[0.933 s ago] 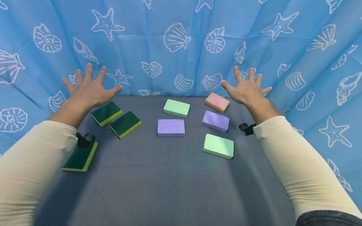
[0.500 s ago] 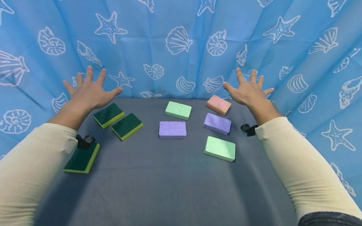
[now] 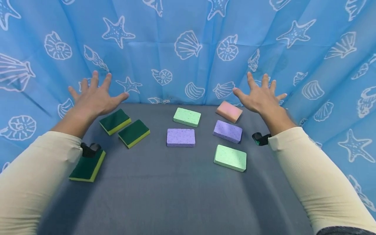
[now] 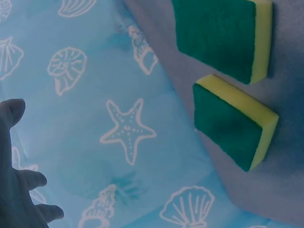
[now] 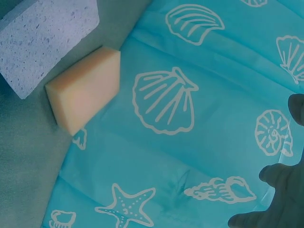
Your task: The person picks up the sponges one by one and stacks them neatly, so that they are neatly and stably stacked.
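I see a blue fabric backdrop printed with white shells and starfish (image 3: 188, 49) wrapping around behind and beside both hands. Below the hands lies a flat dark grey cloth-covered table (image 3: 176, 195).

My left hand (image 3: 94, 96) hovers with fingers spread wide apart, gripping nothing. Just under and toward me from its palm sits a dark green scouring sponge with a yellow base (image 3: 115, 121), not touching the hand. A second green and yellow sponge (image 3: 133, 133) lies just beside the first, farther inward from the left hand. A third green and yellow sponge (image 3: 87, 166) lies back by the left forearm, partly under a small black clip (image 3: 90, 149).

My right hand (image 3: 259, 96) also hovers with fingers spread, holding nothing. Just inward of its thumb lies a pale pink rectangular foam sponge (image 3: 229, 111), near but apart from the hand. Toward me from that sits a purple foam sponge (image 3: 227, 131), then a mint green foam sponge (image 3: 230, 158). Between the two hands lie another mint green sponge (image 3: 187, 117) and another purple sponge (image 3: 180, 137), well apart from either palm.
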Motion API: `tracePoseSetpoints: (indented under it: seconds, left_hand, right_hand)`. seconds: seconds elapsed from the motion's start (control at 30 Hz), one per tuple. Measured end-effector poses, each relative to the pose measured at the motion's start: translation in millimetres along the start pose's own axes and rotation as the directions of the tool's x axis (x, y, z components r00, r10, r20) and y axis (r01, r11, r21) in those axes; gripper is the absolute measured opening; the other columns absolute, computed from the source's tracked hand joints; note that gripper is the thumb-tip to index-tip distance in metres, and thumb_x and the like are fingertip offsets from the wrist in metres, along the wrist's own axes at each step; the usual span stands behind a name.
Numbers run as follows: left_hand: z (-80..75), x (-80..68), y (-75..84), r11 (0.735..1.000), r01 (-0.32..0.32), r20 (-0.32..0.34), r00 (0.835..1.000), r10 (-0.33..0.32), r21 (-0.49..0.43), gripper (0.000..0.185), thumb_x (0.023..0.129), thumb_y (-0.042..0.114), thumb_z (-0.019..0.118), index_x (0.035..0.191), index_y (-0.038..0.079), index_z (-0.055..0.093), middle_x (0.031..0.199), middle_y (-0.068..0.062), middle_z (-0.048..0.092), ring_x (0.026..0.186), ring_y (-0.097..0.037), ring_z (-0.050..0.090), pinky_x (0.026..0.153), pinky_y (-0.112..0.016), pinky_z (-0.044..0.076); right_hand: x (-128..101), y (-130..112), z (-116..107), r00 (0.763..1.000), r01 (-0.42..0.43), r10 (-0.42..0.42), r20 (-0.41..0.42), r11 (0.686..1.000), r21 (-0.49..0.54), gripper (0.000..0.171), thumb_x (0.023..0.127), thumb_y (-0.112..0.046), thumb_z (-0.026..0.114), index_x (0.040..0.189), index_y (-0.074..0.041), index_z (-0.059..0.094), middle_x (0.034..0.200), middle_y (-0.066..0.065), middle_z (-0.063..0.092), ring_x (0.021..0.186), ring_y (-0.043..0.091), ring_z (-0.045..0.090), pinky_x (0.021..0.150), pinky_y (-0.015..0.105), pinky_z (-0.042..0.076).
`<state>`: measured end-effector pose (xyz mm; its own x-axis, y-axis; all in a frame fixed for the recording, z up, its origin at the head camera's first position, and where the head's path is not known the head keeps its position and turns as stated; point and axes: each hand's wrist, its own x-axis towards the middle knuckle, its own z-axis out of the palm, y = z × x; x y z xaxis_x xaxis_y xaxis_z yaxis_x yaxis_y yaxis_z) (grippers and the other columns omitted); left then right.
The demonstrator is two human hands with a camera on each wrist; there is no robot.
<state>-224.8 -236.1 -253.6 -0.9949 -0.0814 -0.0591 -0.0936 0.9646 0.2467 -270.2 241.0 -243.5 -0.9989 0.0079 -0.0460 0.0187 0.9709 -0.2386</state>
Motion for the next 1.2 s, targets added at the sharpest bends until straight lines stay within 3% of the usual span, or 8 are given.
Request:
tracePoseSetpoints:
  seconds: [0.27,0.63,1.0,1.2]
  left_hand:
    - [0.8,-2.5,11.9,0.999,-0.029,-0.034,0.999,0.028,-0.037,0.100,0.085,0.080,0.029,0.154,0.020,-0.010,0.154,-0.015,-0.025,0.135,-0.050,-0.018,0.092,-0.074,-0.017]
    - [4.7,-12.7,44.0,0.986,-0.126,-0.169,0.980,0.106,-0.112,0.095,0.087,0.073,0.040,0.157,0.022,-0.001,0.160,-0.010,-0.010,0.141,-0.044,-0.001,0.098,-0.074,-0.003]
    - [29.1,-27.4,62.3,0.927,-0.307,-0.302,0.924,0.235,-0.217,0.092,0.088,0.059,0.058,0.157,0.015,0.016,0.160,-0.011,0.005,0.141,-0.041,0.008,0.099,-0.071,0.011]
    - [48.9,-26.0,67.8,0.876,-0.335,-0.297,0.925,0.236,-0.348,0.090,0.087,0.054,0.063,0.156,0.014,0.020,0.159,-0.012,0.010,0.142,-0.039,0.008,0.102,-0.070,0.012]
  right_hand:
    - [-2.5,9.6,3.6,1.000,0.004,-0.004,-0.002,1.000,0.031,0.095,0.084,-0.082,0.023,0.154,-0.027,-0.011,0.150,0.025,-0.027,0.130,0.051,-0.029,0.080,0.083,-0.010]
    - [2.8,10.3,12.0,1.000,0.023,-0.023,-0.016,0.999,0.033,0.096,0.083,-0.082,0.023,0.154,-0.027,-0.010,0.151,0.025,-0.026,0.130,0.053,-0.026,0.081,0.083,-0.010]
    - [1.3,9.0,17.9,1.000,0.022,-0.022,-0.015,0.999,0.035,0.096,0.083,-0.082,0.024,0.154,-0.027,-0.010,0.151,0.026,-0.025,0.131,0.053,-0.026,0.082,0.083,-0.009]
    - [0.9,9.7,19.7,1.000,0.023,-0.022,-0.014,0.999,0.037,0.096,0.083,-0.082,0.023,0.154,-0.026,-0.010,0.151,0.026,-0.025,0.131,0.053,-0.025,0.083,0.083,-0.009]
